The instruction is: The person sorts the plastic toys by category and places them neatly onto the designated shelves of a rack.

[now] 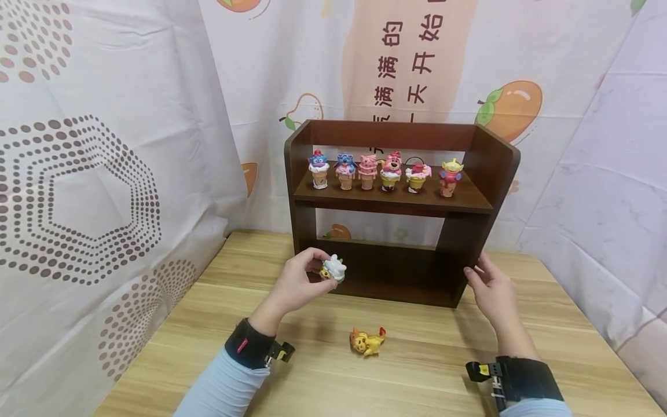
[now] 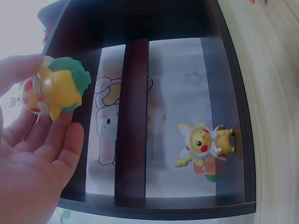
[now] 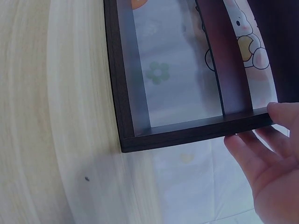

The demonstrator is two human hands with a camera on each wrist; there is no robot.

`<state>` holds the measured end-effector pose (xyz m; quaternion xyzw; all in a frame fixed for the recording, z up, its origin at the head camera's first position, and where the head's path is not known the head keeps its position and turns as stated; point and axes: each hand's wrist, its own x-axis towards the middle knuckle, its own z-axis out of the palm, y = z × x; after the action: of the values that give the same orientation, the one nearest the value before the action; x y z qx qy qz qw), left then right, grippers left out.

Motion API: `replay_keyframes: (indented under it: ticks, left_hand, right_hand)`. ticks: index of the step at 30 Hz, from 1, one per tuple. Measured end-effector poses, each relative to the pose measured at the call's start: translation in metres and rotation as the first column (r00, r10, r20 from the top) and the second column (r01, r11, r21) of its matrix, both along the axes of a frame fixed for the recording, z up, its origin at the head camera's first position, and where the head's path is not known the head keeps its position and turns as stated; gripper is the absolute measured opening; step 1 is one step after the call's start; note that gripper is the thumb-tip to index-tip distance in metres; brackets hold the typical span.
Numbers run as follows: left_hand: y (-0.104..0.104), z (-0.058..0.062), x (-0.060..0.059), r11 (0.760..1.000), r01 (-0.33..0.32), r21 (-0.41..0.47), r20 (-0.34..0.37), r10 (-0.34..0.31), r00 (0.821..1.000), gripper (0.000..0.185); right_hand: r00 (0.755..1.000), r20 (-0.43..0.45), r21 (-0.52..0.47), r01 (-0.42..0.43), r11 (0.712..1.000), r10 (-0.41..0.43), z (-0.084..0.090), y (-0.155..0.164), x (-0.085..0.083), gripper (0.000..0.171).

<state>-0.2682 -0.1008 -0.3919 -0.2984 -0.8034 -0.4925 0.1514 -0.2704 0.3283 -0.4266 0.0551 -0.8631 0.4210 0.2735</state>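
My left hand (image 1: pixel 299 284) pinches a small toy figurine (image 1: pixel 335 269) before the lower left of a dark brown desk shelf (image 1: pixel 396 133). Seen from the left wrist, this figurine (image 2: pixel 60 91) shows yellow, white and green parts. A yellow figurine with a white hood (image 2: pixel 205 144) stands on the shelf's lower level; in the head view I cannot see it behind the left hand. At the shelf's right side panel, my right hand (image 1: pixel 495 295) grips the edge, thumb on one face and fingers outside. A yellow-orange figurine (image 1: pixel 367 341) lies on the table in front.
Several ice-cream-cone figurines, among them a blue one (image 1: pixel 319 169), a pink one (image 1: pixel 367 172) and a green-headed one (image 1: pixel 450 177), stand in a row on the upper level. The shelf rests on a wood-grain table (image 1: pixel 417 370). Printed curtains (image 1: pixel 271 63) hang behind and beside it.
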Motion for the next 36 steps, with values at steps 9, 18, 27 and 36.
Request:
replay_keyframes:
  ticks: [9, 18, 27, 36]
  left_hand:
    - [0.0009, 0.0011, -0.0001, 0.998, 0.031, 0.048, -0.027, -0.030, 0.999, 0.040]
    - [0.0006, -0.0003, 0.0009, 1.000, 0.004, 0.003, 0.027, -0.004, 1.000, 0.041]
    - [0.0019, -0.0021, -0.0009, 1.000, -0.004, 0.017, 0.005, 0.004, 1.000, 0.040]
    - [0.0088, -0.0041, -0.0020, 0.999, -0.039, -0.024, 0.012, 0.040, 0.999, 0.054]
  right_hand:
    - [1.000, 0.004, -0.014, -0.002, 1.000, 0.002, 0.0001, 0.0000, -0.0003, 0.053]
    - [1.000, 0.000, -0.016, -0.012, 1.000, 0.012, -0.0024, 0.0006, -0.0018, 0.054]
    - [1.000, 0.013, -0.033, -0.014, 0.999, 0.014, -0.0006, 0.0009, -0.0013, 0.056]
    - [1.000, 0.004, -0.054, -0.025, 0.998, 0.025, 0.0000, 0.0008, -0.0009, 0.055]
